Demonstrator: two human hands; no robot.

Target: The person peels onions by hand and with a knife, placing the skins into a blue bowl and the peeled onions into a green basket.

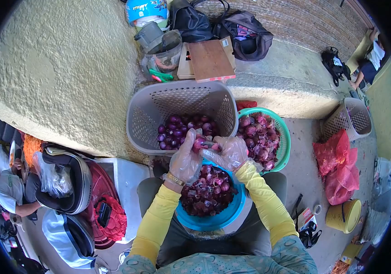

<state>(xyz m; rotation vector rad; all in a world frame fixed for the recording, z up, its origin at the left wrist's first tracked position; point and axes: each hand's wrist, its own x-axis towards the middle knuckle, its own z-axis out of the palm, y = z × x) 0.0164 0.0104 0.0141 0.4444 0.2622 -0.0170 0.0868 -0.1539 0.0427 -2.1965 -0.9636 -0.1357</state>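
Observation:
My left hand (pixel 186 160), in a clear plastic glove, has its fingers closed round a red onion (pixel 199 143). Against the onion's right side, my gloved right hand (pixel 230 152) is closed on something small that I cannot make out. Below both hands, a blue basin (pixel 211 223) holds red onions and loose skins. A grey perforated basket (pixel 141 119) behind the hands holds smooth, peeled purple onions (pixel 177 130). To the right, a green basket (pixel 285 146) is filled with onions still in their skins.
Beyond the grey basket, a brown board (pixel 211 59) and bags (pixel 248 36) lie on a ledge. Red mesh bags (pixel 341 173) and a yellow bucket (pixel 343 216) stand at right. A person (pixel 10 185) sits at far left; another (pixel 373 59) is at upper right.

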